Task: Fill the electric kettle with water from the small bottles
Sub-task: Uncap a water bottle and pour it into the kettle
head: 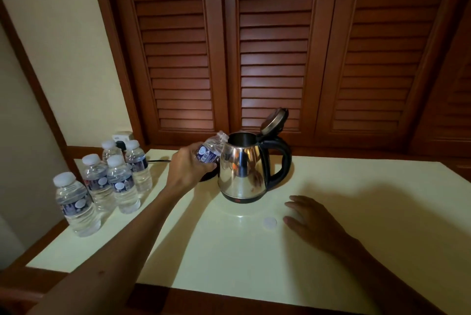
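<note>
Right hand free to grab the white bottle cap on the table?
Probably yes. The right hand rests open on the cream table, with the small white bottle cap just beside its fingertips and nothing between them.

Two bare arms are seen, one at 7 o'clock and one at 4 o'clock. No sleeves are worn. The left hand (187, 166) and the right hand (312, 217) are bare too. A small dark spot is seen on the left forearm.
</note>
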Tool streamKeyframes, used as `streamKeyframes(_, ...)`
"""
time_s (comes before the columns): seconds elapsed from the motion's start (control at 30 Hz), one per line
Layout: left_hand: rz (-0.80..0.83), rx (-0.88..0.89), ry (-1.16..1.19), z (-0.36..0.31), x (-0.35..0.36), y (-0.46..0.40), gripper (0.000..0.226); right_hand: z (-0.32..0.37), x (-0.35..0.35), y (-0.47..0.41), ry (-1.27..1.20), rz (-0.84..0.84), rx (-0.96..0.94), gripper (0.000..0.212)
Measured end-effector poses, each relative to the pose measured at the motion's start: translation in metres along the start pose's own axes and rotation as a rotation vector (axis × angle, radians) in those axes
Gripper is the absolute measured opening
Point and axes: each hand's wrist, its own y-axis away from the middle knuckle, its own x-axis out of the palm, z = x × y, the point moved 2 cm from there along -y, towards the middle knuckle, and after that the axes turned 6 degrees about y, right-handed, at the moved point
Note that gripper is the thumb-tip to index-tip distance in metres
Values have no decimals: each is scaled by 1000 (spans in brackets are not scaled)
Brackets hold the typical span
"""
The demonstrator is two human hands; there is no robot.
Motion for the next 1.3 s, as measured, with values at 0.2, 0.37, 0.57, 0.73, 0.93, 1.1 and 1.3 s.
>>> streamKeyframes(0.2, 16, 34, -237, 3, -4, -24, 35, -2, 1, -1, 7, -10, -22, 59)
streamKeyframes(0.37, 6, 75, -369, -8, -9, -35, 30, 1, -3, 0, 1, -12, -12, 60)
streamKeyframes(0.57, 44, 242, -557, -15, -11, -46, 47, 1, -3, 2, -9, -14, -8, 69)
streamKeyframes(0.73, -3, 344, -639, -16, -13, -50, 42, 4, -6, 2, 0, -9, -9, 62)
streamKeyframes(0.93, -23, 373, -673, -15, -12, -53, 44, 5, -7, 2, -26, -17, -4, 60)
streamKeyframes(1.1, -21, 348, -658, -17, -10, -53, 43, 4, -6, 3, -27, -22, -5, 56)
streamKeyframes(1.3, 20, 340, -608, -19, -8, -52, 57, 4, -6, 3, -37, -24, 5, 48)
